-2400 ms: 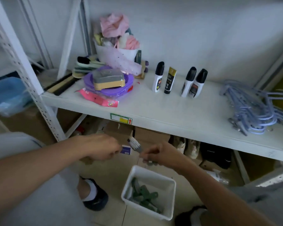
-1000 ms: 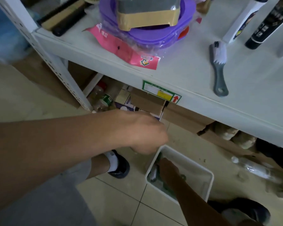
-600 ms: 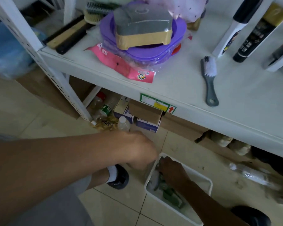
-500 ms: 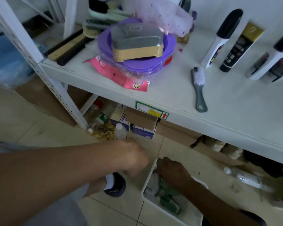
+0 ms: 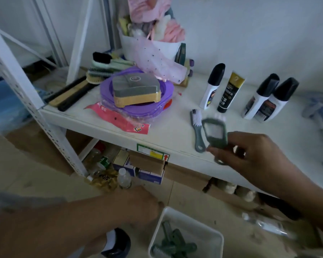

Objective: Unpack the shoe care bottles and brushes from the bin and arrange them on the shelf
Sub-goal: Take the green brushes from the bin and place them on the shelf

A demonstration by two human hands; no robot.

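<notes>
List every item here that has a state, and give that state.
right hand, grips the green brush above the shelf edge
gray brush, lies flat on the shelf
four bottles, upright, caps on
bin, on the floor, other brushes inside
left hand, curled by the bin's rim, grip unclear

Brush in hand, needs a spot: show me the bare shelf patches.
Bare shelf lies between the pink packet and the lying grey brush, and in front of the two right bottles toward the hangers. The left back corner, round the purple tubs, is crowded.
</notes>
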